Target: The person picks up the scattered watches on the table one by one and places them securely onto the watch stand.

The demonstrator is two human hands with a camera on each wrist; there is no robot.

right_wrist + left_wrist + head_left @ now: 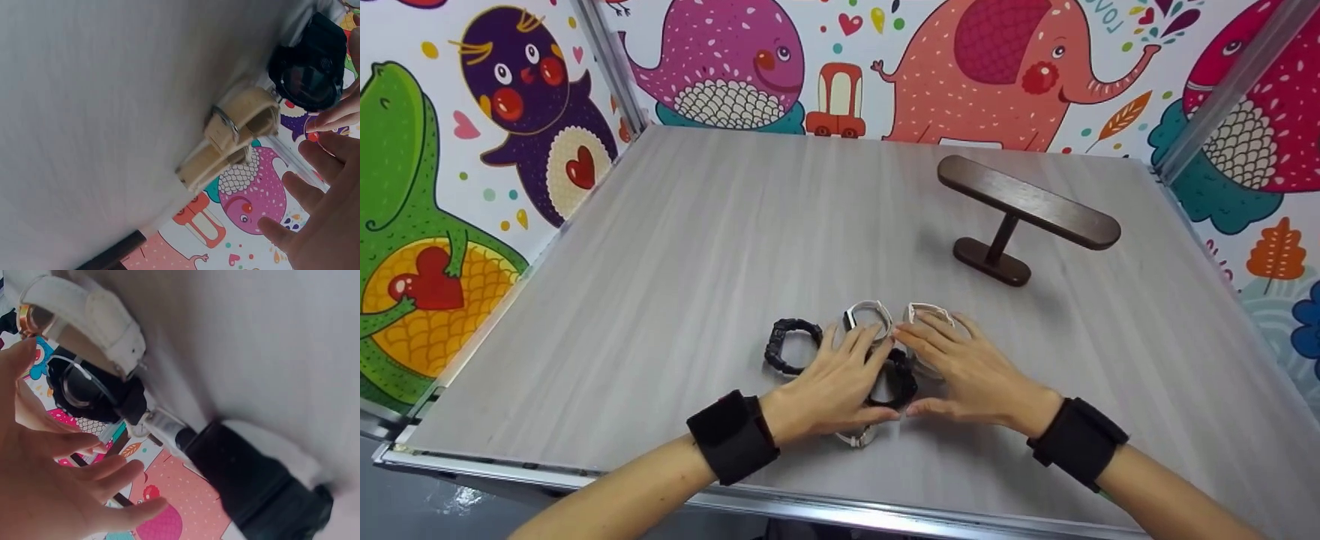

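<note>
Several wristwatches stand on their sides close together near the table's front. My left hand (832, 379) is over the group with its fingers extended, between a black watch (775, 345) on the left and another black watch (906, 382) in the middle. My right hand (975, 371) lies at the group's right side, fingers extended near a cream-strapped watch (928, 308). Behind the left fingers is a white-strapped watch (877, 306). A white-strapped watch with a gold-coloured case (107, 320) is partly hidden by the left hand in the head view. Neither hand visibly grips a watch.
A dark brown T-shaped wooden stand (1027, 199) is at the back right of the grey table (750, 217). Cartoon-printed panels (840, 60) enclose the back and sides. A metal edge (810, 501) runs along the front.
</note>
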